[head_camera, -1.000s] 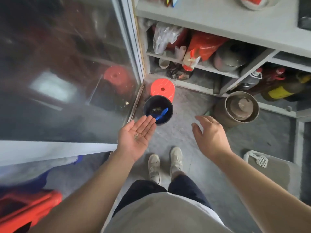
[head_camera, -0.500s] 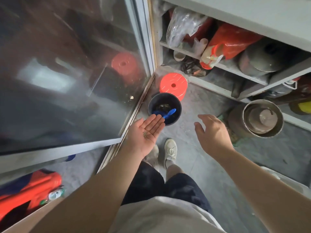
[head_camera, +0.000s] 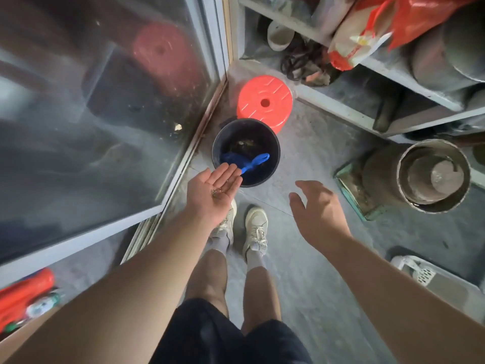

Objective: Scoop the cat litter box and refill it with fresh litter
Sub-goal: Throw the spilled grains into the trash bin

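As our left hand (head_camera: 219, 189) cups litter grains palm-up at the bucket (head_camera: 246, 152) rim, its fingertips near the scoop (head_camera: 253, 162), our right hand (head_camera: 319, 214) hangs open, farther off.

No legible text anywhere (labels too blurred).

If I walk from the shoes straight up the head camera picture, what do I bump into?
White shoes → left hand with little grains on its palm → black bucket with a blue scoop in it → orange stool → grey shelf.
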Demonstrator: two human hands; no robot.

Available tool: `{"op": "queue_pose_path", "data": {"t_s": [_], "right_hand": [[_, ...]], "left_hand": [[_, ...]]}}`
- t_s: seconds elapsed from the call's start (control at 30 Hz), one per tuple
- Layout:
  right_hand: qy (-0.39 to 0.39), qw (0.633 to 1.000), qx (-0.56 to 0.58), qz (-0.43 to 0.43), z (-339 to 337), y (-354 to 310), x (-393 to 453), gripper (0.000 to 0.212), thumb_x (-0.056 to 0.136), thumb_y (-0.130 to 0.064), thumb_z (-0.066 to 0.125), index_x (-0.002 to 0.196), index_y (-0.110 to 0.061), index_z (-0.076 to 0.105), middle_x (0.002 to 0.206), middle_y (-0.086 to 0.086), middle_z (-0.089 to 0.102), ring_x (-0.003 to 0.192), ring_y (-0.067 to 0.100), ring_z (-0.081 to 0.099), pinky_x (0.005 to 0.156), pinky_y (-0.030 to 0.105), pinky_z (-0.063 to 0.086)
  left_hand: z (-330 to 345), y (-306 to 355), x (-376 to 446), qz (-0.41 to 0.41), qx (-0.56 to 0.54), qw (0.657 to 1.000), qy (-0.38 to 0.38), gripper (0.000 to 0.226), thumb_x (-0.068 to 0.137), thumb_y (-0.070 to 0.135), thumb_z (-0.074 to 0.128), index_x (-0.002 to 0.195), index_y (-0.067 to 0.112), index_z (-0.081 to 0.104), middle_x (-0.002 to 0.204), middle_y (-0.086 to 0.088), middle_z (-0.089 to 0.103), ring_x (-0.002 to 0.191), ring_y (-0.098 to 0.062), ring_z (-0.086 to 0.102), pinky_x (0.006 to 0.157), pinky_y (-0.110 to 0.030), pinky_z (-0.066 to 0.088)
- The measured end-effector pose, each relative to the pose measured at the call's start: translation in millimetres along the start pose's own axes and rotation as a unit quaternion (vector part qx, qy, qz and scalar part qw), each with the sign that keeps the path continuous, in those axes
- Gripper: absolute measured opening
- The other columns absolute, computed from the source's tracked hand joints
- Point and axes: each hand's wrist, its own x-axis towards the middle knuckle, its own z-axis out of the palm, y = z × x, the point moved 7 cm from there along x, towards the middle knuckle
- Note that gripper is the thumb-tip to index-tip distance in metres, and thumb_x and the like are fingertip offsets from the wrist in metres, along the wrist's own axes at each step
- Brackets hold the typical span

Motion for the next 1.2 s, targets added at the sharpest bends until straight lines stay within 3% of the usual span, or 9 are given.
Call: {"op": "queue_pose_path", "data": {"t_s": [0.43, 0.6, 0.8, 1.1, 1.2], "right_hand": [[-0.003, 0.999, -0.026, 0.033, 62.1, 32.4, 74.3, 0.040, 0.100, -0.027, 0.052, 0.136, -0.010, 0.057, 0.139, 0.007, 0.057, 0.129, 0.023, 0.050, 0.104, 0.031, 0.039], [-0.017, 0.999, -0.024, 0.042, 72.9, 30.9, 77.2, 0.040, 0.100, -0.023, 0.051, 0.137, -0.010, 0.056, 0.140, 0.007, 0.056, 0.130, 0.023, 0.049, 0.105, 0.028, 0.037], [-0.011, 0.999, -0.003, 0.049, 78.1, 20.8, 84.4, 0.040, 0.099, -0.022, 0.051, 0.138, -0.010, 0.056, 0.140, 0.006, 0.056, 0.129, 0.021, 0.050, 0.104, 0.026, 0.036], [-0.014, 0.995, 0.097, 0.018, 96.5, -17.8, 103.7, 0.039, 0.099, -0.022, 0.049, 0.138, -0.019, 0.057, 0.136, -0.001, 0.059, 0.112, 0.016, 0.057, 0.085, 0.017, 0.034], [-0.063, 0.986, 0.153, 0.022, 122.8, -38.4, 118.0, 0.041, 0.099, -0.023, 0.047, 0.138, -0.029, 0.056, 0.134, -0.009, 0.058, 0.107, 0.007, 0.052, 0.077, 0.003, 0.032]], "left_hand": [[-9.1, -12.9, 142.5, -0.042, -0.011, 0.999, 0.008, 0.052, 0.104, 0.036, 0.041, 0.134, -0.005, 0.053, 0.133, -0.025, 0.058, 0.121, -0.037, 0.059, 0.108, -0.045, 0.046], [-1.8, -8.6, 151.7, -0.082, -0.027, 0.996, -0.020, 0.065, 0.100, 0.046, 0.047, 0.144, -0.001, 0.045, 0.150, -0.026, 0.041, 0.141, -0.038, 0.038, 0.115, -0.046, 0.034], [6.5, -4.2, 150.7, -0.111, -0.043, 0.992, -0.045, 0.074, 0.095, 0.058, 0.048, 0.149, 0.007, 0.041, 0.160, -0.020, 0.029, 0.151, -0.034, 0.022, 0.120, -0.050, 0.026], [21.4, -3.5, 153.2, -0.137, -0.021, 0.986, -0.094, 0.081, 0.092, 0.066, 0.043, 0.153, 0.015, 0.035, 0.165, -0.013, 0.018, 0.155, -0.027, 0.006, 0.123, -0.053, 0.009], [27.7, -4.5, 153.6, -0.140, -0.012, 0.984, -0.109, 0.084, 0.091, 0.070, 0.042, 0.157, 0.019, 0.028, 0.165, -0.009, 0.020, 0.153, -0.024, 0.017, 0.122, -0.050, 0.015]]}}
